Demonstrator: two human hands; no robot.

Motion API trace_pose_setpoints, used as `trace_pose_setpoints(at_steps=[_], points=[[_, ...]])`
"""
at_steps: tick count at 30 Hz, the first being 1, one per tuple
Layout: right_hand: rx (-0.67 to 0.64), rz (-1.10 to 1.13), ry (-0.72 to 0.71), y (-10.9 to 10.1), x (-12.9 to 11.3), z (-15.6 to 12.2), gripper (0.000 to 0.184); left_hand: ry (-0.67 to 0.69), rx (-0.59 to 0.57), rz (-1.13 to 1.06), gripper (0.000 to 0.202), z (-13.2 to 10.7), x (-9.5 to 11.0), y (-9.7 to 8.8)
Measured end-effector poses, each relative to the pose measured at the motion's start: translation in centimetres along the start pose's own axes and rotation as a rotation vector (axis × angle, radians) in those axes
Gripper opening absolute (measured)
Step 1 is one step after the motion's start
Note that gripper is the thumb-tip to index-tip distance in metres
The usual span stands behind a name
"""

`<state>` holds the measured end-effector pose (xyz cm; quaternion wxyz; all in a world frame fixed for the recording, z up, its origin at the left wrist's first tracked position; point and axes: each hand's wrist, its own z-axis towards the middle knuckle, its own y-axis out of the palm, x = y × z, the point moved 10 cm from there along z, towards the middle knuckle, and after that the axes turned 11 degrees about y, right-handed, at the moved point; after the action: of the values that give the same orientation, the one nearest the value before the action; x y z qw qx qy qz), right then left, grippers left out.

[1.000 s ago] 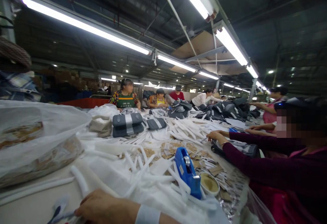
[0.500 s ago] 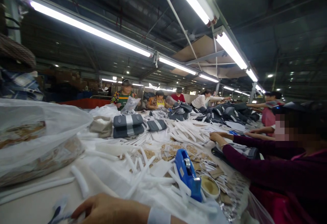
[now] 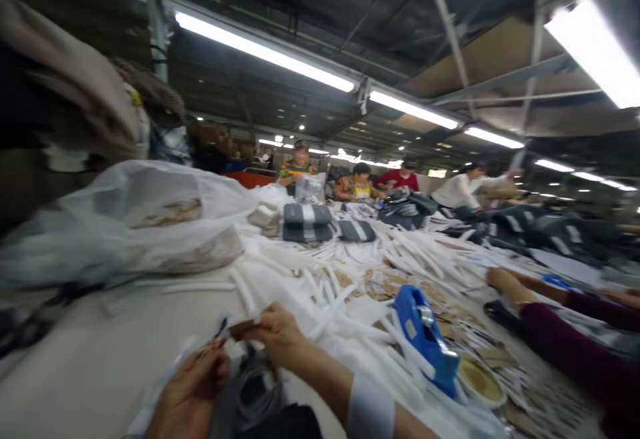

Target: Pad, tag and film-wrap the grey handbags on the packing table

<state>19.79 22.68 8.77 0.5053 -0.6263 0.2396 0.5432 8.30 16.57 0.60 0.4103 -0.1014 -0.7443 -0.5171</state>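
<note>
My right hand (image 3: pixel 278 336) is closed in a pinch on a small brown paper tag (image 3: pixel 241 327) with a dark loop at its end. My left hand (image 3: pixel 191 389) is closed just below and to the left of it, fingertips pinched on something thin that the blur hides. Both hands hover over a grey fabric piece (image 3: pixel 251 399) at the near edge of the table (image 3: pixel 90 365). A white band wraps my right forearm (image 3: pixel 369 413).
A blue tape dispenser (image 3: pixel 424 337) and a small round dish (image 3: pixel 480 380) stand right of my hands among white foam strips (image 3: pixel 350 332) and brown tags. Big plastic bags (image 3: pixel 150 225) lie left. A co-worker's sleeved arms (image 3: pixel 560 319) reach in from the right; other people sit at the far end.
The view swung left and down. My left hand came into view, and my right hand lifted off the table with the tag pinched in it.
</note>
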Motion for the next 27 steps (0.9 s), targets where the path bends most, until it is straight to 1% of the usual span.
trace_pose_setpoints(at_steps=[1, 2, 4, 6, 8, 13, 18, 23, 27], points=[[-0.013, 0.016, -0.006, 0.1, 0.0, 0.2, 0.013, -0.002, -0.002, -0.065, 0.014, -0.1, 0.3, 0.0], [-0.038, 0.034, -0.009, 0.5, 0.2, 0.5, 0.018, 0.014, -0.029, -0.108, 0.018, -0.2, 0.7, 0.3], [-0.086, 0.056, -0.02, 1.3, 0.9, 1.1, 0.025, 0.046, -0.051, -0.144, 0.025, -0.2, 1.1, 0.7], [-0.094, 0.041, -0.039, 1.8, 1.5, 1.3, 0.024, 0.081, -0.053, -0.137, 0.031, -0.1, 1.3, 0.8], [-0.077, -0.018, -0.061, 1.8, 1.6, 1.0, 0.02, 0.1, -0.046, -0.126, 0.033, -0.2, 1.4, 0.8], [-0.071, -0.264, -0.135, 2.1, -0.1, 0.0, 0.016, 0.125, -0.057, -0.142, 0.026, -0.3, 1.4, 0.7], [-0.131, -0.462, -0.226, 3.2, -1.8, -0.1, 0.021, 0.159, -0.065, -0.144, 0.025, -0.2, 1.5, 0.4], [-0.189, -0.582, -0.255, 3.8, -2.5, -0.2, 0.024, 0.167, -0.069, -0.107, 0.026, -0.3, 1.6, 0.5], [-0.199, -0.657, -0.265, 3.9, -3.0, -0.5, 0.026, 0.174, -0.062, -0.073, 0.028, -0.4, 1.9, 0.5]])
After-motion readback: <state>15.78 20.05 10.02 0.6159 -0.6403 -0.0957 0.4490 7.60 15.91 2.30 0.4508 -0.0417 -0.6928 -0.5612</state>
